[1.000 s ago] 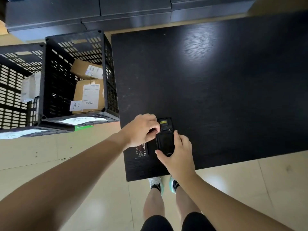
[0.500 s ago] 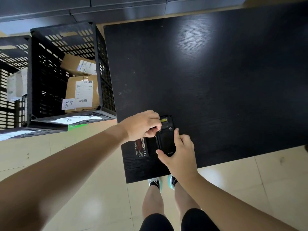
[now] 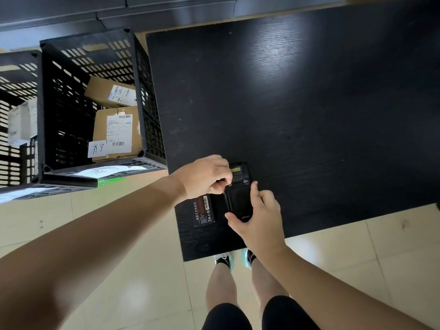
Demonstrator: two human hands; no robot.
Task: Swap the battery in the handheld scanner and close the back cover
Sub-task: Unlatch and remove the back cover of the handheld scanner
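A black handheld scanner (image 3: 238, 198) lies back side up near the front left corner of the black table (image 3: 297, 103). Its back cover bears the word urovo and sits on the body. My right hand (image 3: 257, 217) grips the scanner's lower end, thumb on the left edge, fingers on the right. My left hand (image 3: 204, 177) has its fingertips pinched at the scanner's upper left edge, near a small metal latch. A loose battery (image 3: 204, 210) with a black and red label lies flat on the table just left of the scanner, partly under my left hand.
Black plastic crates (image 3: 95, 103) stand on the floor left of the table, holding cardboard parcels (image 3: 116, 132) with labels. Dark cabinets (image 3: 142, 10) run along the far side. My legs and shoes show below the table's front edge.
My left fingertips have shifted slightly down along the scanner's upper left edge. My right hand keeps its hold. The view has drifted a little.
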